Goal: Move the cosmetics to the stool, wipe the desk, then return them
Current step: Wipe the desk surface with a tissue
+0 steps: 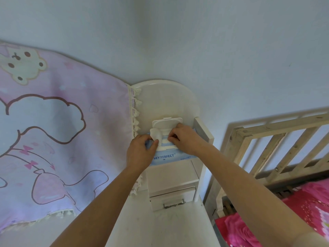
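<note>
Pale blue soft plastic with "HEY PERFECT" printed along its near edge makes up the pack of wet wipes (170,156). It lies flat on the top ledge of a white wooden shelf unit (178,97), whose rounded back panel rises behind the pack. The pack's white hard-plastic flip lid (167,124) stands open, tilted back on the far side of the pack.

A white, crumpled wet wipe (156,135) sticks up out of the opening in the pack's top. The left hand (140,154) sits on the left part of the pack and pinches this wipe between thumb and fingers. The right hand (185,139) lies on the right part of the pack, its fingers curled down onto the white frame beside the opening, gripping it there.

Below the pack, on the nearer side, the shelf unit has a small white drawer (171,197) with a metal handle. Under that runs the white worktop (160,227).

Left of the pack hangs a pink fringed cloth with cartoon bears (53,122), its tassels just beside the shelf unit. Right of the pack, well apart, stand a pale wooden slatted bed rail (267,139) and bright pink flowered bedding (302,211).
</note>
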A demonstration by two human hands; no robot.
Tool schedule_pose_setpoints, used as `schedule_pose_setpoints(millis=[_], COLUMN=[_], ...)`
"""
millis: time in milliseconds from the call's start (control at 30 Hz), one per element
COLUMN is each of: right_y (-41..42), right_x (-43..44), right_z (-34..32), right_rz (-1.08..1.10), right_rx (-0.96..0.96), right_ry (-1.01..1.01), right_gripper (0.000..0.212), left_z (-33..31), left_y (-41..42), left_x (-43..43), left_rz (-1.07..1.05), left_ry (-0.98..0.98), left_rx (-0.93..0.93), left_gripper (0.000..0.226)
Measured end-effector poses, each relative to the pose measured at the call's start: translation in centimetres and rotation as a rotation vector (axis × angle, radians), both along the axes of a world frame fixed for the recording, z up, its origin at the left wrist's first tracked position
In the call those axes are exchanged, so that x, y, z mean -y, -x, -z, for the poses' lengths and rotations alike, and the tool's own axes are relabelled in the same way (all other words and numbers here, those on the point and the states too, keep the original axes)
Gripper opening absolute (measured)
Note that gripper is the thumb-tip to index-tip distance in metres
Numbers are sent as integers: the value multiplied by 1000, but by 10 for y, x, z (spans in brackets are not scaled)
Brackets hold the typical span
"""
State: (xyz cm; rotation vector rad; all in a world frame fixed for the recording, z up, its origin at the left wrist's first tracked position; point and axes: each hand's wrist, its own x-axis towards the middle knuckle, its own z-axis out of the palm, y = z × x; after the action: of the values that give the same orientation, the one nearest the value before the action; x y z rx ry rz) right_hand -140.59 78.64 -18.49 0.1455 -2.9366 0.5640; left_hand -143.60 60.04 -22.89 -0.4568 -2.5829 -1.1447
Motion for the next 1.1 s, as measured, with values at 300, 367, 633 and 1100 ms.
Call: schedule_pose_setpoints(millis=[300, 367, 633, 1100], right_y=[-12, -14, -34, -57], right_x=[-3, 2, 20, 6], right_z=[-21, -32, -94, -67], right_rz=[165, 115, 43, 139], right_rx=[16, -6, -207, -237], right_ry=[971, 1027, 1345, 680], right_gripper=[26, 24, 24, 6], left_z=[-3, -4, -3, 3], left_y=[0, 0, 0, -4], left_x=[0, -1, 0, -1], left_rz=[-2, -10, -15, -33], left_ry=[-19, -25, -22, -37], left_rx=[71, 77, 79, 45], left_gripper=[13, 15, 14, 21])
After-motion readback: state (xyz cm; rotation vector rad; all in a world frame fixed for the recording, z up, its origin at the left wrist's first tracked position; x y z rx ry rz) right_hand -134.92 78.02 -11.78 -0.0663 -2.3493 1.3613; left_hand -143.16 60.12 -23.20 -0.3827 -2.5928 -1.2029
